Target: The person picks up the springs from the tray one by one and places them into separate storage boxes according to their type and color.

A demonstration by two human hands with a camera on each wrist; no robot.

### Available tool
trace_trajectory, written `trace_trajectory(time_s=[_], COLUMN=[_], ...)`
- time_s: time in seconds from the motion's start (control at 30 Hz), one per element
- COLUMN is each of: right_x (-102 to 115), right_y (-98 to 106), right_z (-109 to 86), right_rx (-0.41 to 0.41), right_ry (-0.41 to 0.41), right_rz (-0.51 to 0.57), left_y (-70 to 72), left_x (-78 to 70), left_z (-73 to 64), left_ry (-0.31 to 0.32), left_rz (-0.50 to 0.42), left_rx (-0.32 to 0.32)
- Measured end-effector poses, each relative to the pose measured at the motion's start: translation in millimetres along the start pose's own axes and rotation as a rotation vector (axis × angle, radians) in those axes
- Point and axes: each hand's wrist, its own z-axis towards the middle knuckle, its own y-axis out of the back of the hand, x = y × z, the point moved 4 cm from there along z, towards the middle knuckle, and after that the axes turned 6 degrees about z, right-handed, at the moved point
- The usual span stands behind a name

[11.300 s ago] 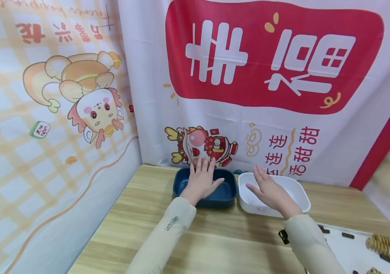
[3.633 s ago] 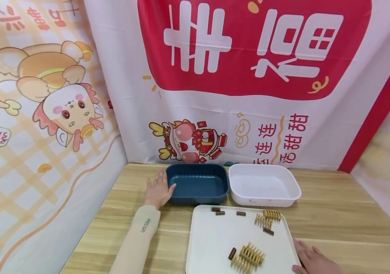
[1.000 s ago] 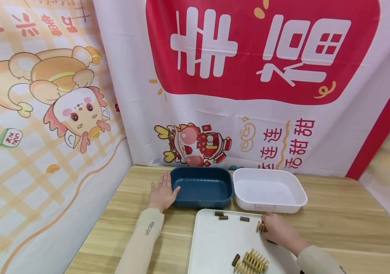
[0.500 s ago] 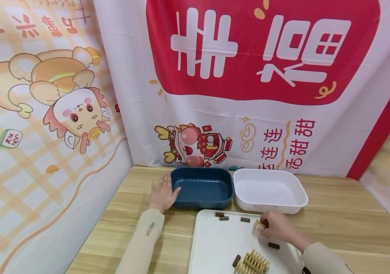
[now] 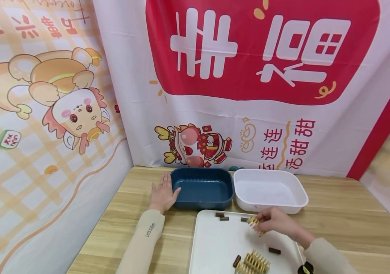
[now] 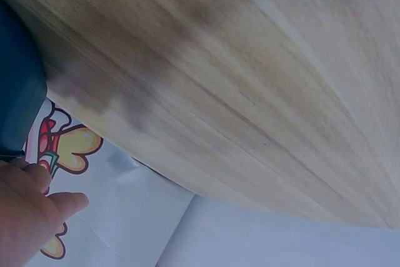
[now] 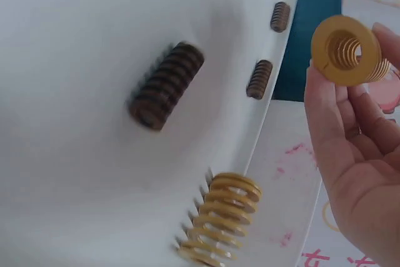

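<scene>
My left hand [image 5: 162, 195] lies with its fingers straight beside the left wall of a dark blue basin [image 5: 202, 204], thumb at the rim. The left wrist view shows part of this hand [image 6: 31, 207] against the blue wall. My right hand [image 5: 277, 222] pinches a yellow coil spring [image 7: 345, 51] above the white tray [image 5: 208, 243]. Another yellow spring [image 7: 225, 217] lies on the tray below that hand. Near it is a dark brown spring [image 7: 167, 85], with two smaller-looking brown springs [image 7: 259, 79] by the tray's edge.
A white basin [image 5: 270, 207] stands right of the blue one, behind the tray. Nearer me on the tray are yellow springs [image 5: 256, 262], a brown spring [image 5: 237, 261] beside them and another brown spring [image 5: 275, 251] to the right. Printed cloth [image 5: 243, 106] hangs behind the table.
Earlier the tray moved from the right to before the basins, and the left hand went to the blue basin's side. Lately the right hand picked up a yellow spring and moved slightly left.
</scene>
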Motion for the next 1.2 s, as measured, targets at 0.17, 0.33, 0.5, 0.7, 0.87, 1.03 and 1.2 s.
trace_trajectory(time_s=[0.17,0.33,0.5,0.7,0.87,1.03,1.2], right_x=[-2.1,-3.3,1.7,9.7,12.0,13.5,17.5], right_y=[-0.4,0.2,0.0,2.3,5.0,7.0,7.8], right_z=[-0.5,1.4,4.1,7.2,7.5,8.2,11.4], right_rx=[0.035,0.058,0.117,0.165,0.196,0.242,0.272], right_ry=[-0.038,-0.065,-0.068,-0.030,-0.040,-0.042,-0.021], right_rz=[0.151,0.314,0.549,0.694,0.742,0.834,0.911], left_y=[-0.6,1.9,0.8,0.7,3.1,3.4,4.7], left_x=[0.8,1.1,1.5,0.4,-0.9,-1.0,-0.6], left_z=[-1.2,-3.5,-1.0,-0.3,-1.8,-1.5,-2.1], left_ry=[-0.007,-0.008,0.006,0.008,0.004,0.006,0.008], left_rz=[-0.036,-0.047,-0.024,-0.009,-0.020,-0.021,-0.022], left_rx=[-0.010,-0.021,0.001,0.016,0.010,0.011,0.011])
